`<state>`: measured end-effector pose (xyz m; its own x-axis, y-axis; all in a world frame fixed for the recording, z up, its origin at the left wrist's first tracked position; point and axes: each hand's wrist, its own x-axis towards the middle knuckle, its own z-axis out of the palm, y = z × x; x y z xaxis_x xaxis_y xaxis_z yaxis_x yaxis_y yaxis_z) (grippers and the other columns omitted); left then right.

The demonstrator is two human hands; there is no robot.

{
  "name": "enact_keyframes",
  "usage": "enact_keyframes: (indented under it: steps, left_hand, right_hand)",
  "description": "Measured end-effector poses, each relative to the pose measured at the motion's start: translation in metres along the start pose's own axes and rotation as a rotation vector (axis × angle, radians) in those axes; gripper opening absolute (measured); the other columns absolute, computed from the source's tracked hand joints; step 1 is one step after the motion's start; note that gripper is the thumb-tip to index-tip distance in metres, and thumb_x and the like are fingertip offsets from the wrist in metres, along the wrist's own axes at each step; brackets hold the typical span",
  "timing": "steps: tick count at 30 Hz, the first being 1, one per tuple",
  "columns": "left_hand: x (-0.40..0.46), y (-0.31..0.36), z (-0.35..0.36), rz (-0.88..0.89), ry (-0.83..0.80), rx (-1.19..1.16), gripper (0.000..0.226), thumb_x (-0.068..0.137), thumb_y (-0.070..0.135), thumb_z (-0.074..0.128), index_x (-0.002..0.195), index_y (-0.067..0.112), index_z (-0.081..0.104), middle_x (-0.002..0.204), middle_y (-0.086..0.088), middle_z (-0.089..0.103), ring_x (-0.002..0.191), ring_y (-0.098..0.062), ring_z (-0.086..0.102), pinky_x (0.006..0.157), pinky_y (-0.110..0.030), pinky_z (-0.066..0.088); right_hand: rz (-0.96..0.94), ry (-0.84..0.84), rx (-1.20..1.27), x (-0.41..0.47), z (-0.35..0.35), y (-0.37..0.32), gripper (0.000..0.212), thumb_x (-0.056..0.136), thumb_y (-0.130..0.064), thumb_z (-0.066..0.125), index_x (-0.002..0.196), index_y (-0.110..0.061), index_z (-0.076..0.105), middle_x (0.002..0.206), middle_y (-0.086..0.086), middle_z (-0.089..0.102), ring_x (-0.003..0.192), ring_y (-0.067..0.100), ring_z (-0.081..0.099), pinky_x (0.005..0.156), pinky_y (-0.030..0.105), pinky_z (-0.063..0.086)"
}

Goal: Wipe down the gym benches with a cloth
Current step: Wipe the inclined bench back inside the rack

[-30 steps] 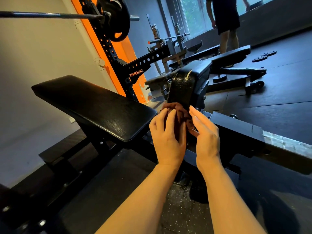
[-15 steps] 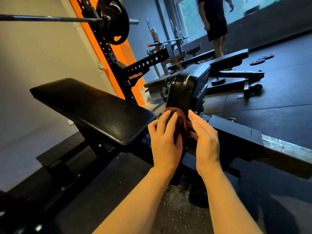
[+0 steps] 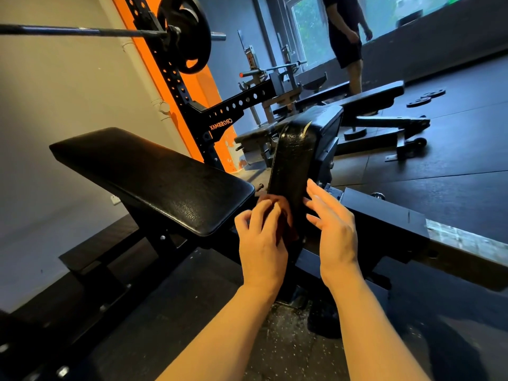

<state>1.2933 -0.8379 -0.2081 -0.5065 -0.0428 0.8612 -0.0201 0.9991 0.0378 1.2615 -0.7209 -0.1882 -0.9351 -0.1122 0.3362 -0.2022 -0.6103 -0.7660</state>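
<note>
A black padded bench (image 3: 154,177) slopes up to the left. In front of me its narrow seat pad (image 3: 294,160) stands steeply raised, with a tear near its top. My left hand (image 3: 261,240) presses a small brown cloth (image 3: 277,207) against the lower left side of that pad, fingers curled over the cloth. My right hand (image 3: 330,224) is at the pad's right side with fingers straight, their tips at or just off its edge.
A black and orange rack (image 3: 189,100) holds a barbell with a weight plate (image 3: 187,34) above the bench. Another flat bench (image 3: 371,97) lies behind. A person (image 3: 346,42) walks by the window. Loose plates (image 3: 426,97) lie on the dark rubber floor.
Both hands have slid down the raised pad with the cloth. My right hand has drawn a little away from the left. The person at the back has stepped left.
</note>
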Motion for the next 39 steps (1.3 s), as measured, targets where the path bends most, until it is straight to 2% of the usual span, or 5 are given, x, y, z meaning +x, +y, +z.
enact_keyframes:
  steps: [10,19,24,32,39]
  left_hand:
    - [0.048,0.021,0.002,0.033,0.139,-0.039,0.053,0.096,0.031,0.050,0.141,0.004,0.044,0.151,-0.013,0.031,0.139,-0.033,0.023,0.117,-0.038,0.019]
    - [-0.023,-0.029,-0.018,-0.007,-0.030,0.020,0.044,0.075,0.006,0.076,0.118,0.012,0.065,0.123,-0.002,0.057,0.102,-0.026,0.051,0.082,-0.034,0.049]
    - [0.006,-0.010,-0.013,0.018,0.094,0.007,0.044,0.083,0.006,0.065,0.126,0.014,0.062,0.137,-0.005,0.050,0.109,-0.027,0.040,0.094,-0.016,0.028]
    - [-0.067,-0.039,0.000,-0.082,-0.088,0.008,0.048,0.071,0.004,0.080,0.115,0.011,0.065,0.126,-0.006,0.058,0.100,-0.028,0.051,0.071,-0.038,0.055]
    - [-0.042,-0.028,0.002,-0.020,0.024,-0.009,0.048,0.077,0.005,0.074,0.123,0.015,0.061,0.129,-0.006,0.054,0.106,-0.029,0.047,0.086,-0.022,0.037]
  right_hand:
    - [0.013,-0.004,0.051,-0.002,0.002,-0.001,0.036,0.099,-0.018,0.045,0.133,-0.014,0.057,0.131,-0.004,0.061,0.122,0.008,0.055,0.104,0.032,0.045]
    - [-0.061,0.115,-0.012,-0.006,0.009,0.003,0.052,0.084,-0.036,0.045,0.130,-0.016,0.059,0.129,-0.002,0.062,0.120,0.012,0.057,0.102,0.032,0.047]
    - [-0.116,0.264,-0.118,-0.029,0.022,0.037,0.040,0.090,-0.030,0.047,0.129,-0.024,0.056,0.128,-0.005,0.061,0.118,0.003,0.056,0.098,0.024,0.048]
    - [-0.009,0.110,-0.171,-0.045,0.023,0.060,0.045,0.102,-0.013,0.042,0.139,-0.037,0.036,0.146,-0.011,0.042,0.135,0.002,0.037,0.113,0.029,0.035]
    - [-0.204,0.028,-0.466,-0.045,0.016,0.067,0.056,0.101,-0.004,0.039,0.136,-0.048,0.033,0.149,-0.011,0.035,0.137,0.002,0.032,0.111,0.028,0.036]
